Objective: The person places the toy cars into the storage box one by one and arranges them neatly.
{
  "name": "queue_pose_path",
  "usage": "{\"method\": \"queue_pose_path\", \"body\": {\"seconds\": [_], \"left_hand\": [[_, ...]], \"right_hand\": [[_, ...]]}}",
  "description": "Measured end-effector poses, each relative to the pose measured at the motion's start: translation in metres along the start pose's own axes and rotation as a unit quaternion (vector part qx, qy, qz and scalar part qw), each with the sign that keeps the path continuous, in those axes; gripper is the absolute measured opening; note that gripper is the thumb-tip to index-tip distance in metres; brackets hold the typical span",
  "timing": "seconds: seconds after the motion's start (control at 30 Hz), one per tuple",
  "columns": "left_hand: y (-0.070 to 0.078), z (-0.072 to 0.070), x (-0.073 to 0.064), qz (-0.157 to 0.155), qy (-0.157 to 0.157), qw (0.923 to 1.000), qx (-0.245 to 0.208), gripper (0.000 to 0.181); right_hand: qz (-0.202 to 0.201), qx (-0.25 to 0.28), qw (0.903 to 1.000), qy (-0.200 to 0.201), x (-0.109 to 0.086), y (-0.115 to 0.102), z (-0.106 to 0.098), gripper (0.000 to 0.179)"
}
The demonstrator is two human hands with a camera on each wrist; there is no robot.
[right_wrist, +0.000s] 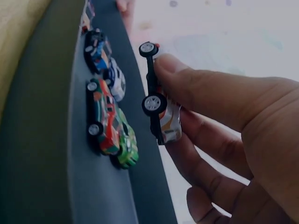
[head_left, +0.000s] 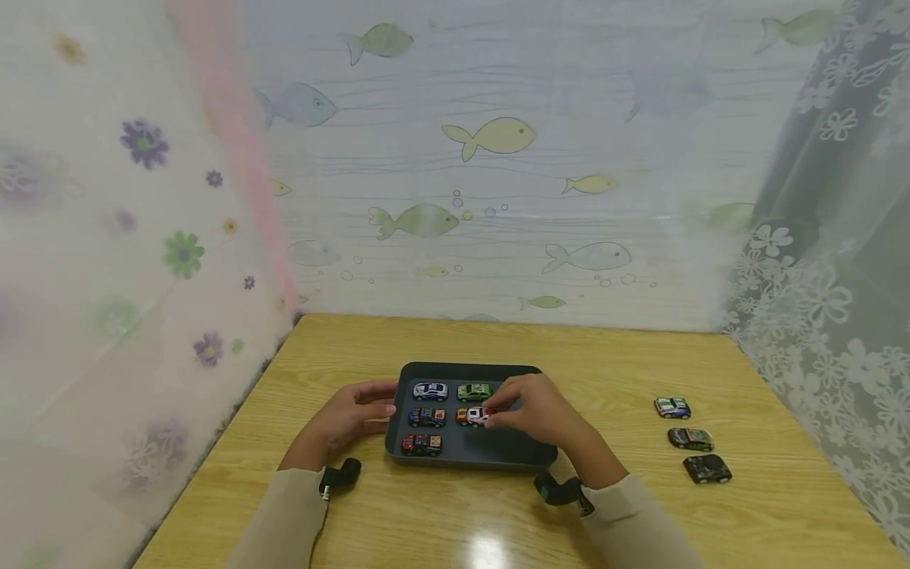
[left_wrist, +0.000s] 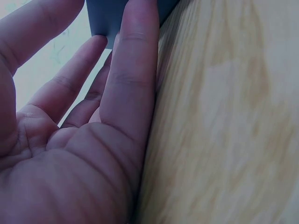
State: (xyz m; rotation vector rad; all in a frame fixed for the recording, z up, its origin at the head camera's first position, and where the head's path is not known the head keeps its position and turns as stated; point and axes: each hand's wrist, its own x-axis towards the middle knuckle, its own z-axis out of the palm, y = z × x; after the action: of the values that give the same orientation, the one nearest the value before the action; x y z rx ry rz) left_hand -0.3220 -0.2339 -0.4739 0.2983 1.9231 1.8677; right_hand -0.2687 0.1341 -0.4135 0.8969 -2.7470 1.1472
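My right hand [head_left: 533, 407] pinches a white toy car with red and yellow markings [right_wrist: 169, 116] between thumb and fingers, above the dark grey tray [head_left: 490, 456]. Just under it, partly covered in the head view, is a red and green toy car [right_wrist: 105, 116] on the tray floor. Beside that stand a green toy car [head_left: 474, 392], a white toy car [head_left: 430, 391], a blue and orange toy car [head_left: 427, 417] and a red and black toy car [head_left: 423, 445]. At the tray's left side, my left hand [head_left: 351, 415] rests on the table, loosely extended fingers against the wall.
On the wooden table [head_left: 341, 529] to the right stand a white, green and blue toy car [head_left: 672, 408], a dark green-marked one [head_left: 690, 438] and a black one [head_left: 707, 469]. Fish-print cloth [head_left: 498, 237] hangs behind the table, with patterned curtains at both sides.
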Motion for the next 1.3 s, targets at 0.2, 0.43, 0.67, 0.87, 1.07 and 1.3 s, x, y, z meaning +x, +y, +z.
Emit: {"method": "queue_pose_path", "body": {"seconds": [0.2, 0.43, 0.67, 0.87, 1.07, 1.3], "left_hand": [[0.0, 0.0, 0.0, 0.0, 0.0, 1.0, -0.002, 0.063], [0.001, -0.001, 0.0, -0.002, -0.002, 1.0, -0.007, 0.064], [0.002, -0.001, 0.0, -0.002, -0.006, 0.9999, -0.008, 0.065], [0.001, -0.001, 0.0, 0.001, -0.008, 0.9999, -0.007, 0.065], [-0.001, -0.002, 0.001, 0.004, -0.011, 0.9999, -0.013, 0.065], [-0.001, -0.001, 0.001, 0.002, -0.009, 0.9999, -0.011, 0.065]], "right_hand": [[0.025, 0.002, 0.9997, -0.01, 0.001, -0.004, 0.007, 0.019], [0.041, 0.0, 0.999, -0.016, 0.005, -0.006, 0.018, 0.017], [0.059, -0.001, 0.998, -0.024, 0.006, -0.005, 0.027, 0.014], [0.063, 0.002, 0.9972, -0.038, 0.006, -0.002, 0.032, 0.014], [0.065, -0.008, 0.9967, -0.048, 0.006, 0.0, 0.035, 0.011], [0.061, -0.01, 0.9969, -0.048, 0.005, 0.002, 0.037, 0.012]]}}
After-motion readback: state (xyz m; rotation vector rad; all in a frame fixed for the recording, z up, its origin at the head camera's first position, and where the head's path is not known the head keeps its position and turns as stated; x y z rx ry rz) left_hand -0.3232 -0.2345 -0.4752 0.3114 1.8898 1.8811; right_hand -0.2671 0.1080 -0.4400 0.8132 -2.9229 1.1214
